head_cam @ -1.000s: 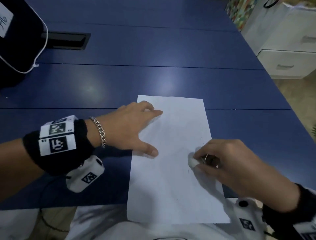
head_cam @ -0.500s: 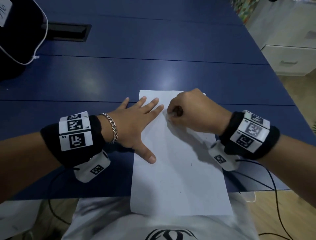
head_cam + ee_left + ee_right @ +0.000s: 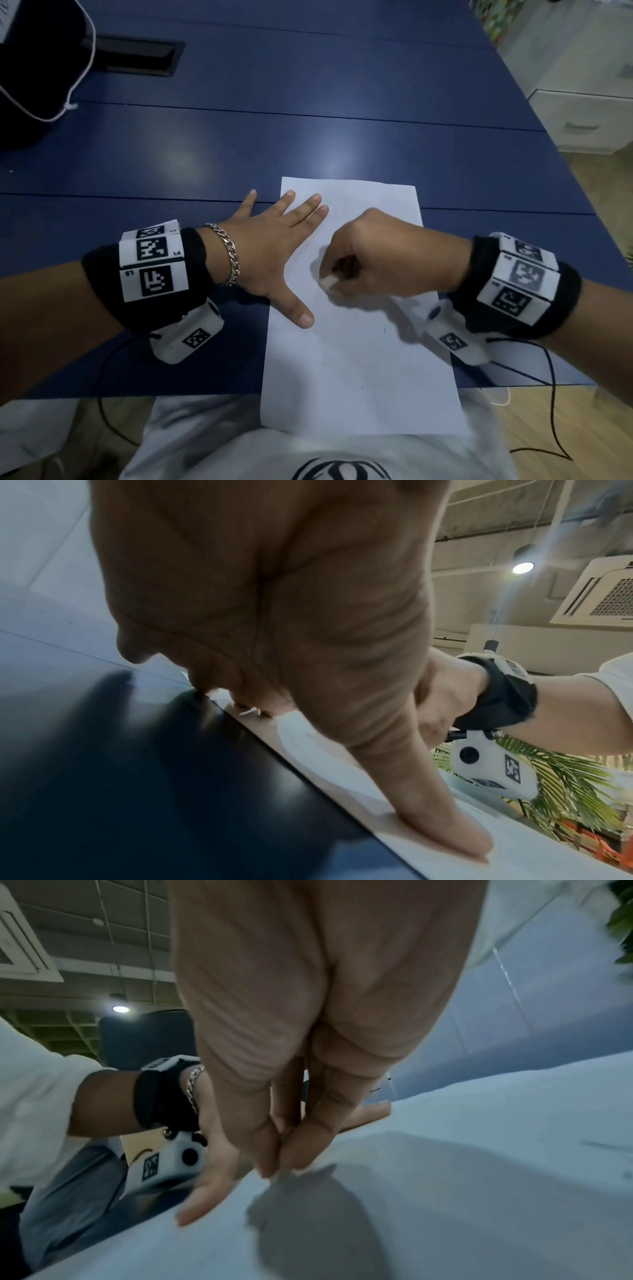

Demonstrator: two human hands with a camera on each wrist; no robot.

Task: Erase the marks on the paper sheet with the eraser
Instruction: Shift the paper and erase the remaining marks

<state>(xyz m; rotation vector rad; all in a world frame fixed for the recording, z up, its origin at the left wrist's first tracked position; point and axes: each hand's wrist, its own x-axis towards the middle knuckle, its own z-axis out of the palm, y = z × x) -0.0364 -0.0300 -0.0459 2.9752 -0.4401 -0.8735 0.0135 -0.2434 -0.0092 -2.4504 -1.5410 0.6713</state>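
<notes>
Head view: paper sheet (image 3: 359,359) lies on blue table (image 3: 308,120), near edge overhanging. Left hand (image 3: 274,253) flat, fingers straight and spread, pressing sheet's left edge. Right hand (image 3: 376,260) curled, fingertips pinching white eraser (image 3: 328,282) against upper-middle of sheet. Few faint marks (image 3: 384,330) nearer the person.

- White rectangular paper sheet (image 3: 359,359): matt, smooth.
- Dark blue table top (image 3: 308,137): smooth, faint sheen.
- Silver metal chain bracelet (image 3: 230,253): shiny.
- Black cloth wristbands (image 3: 102,274): matt.
</notes>
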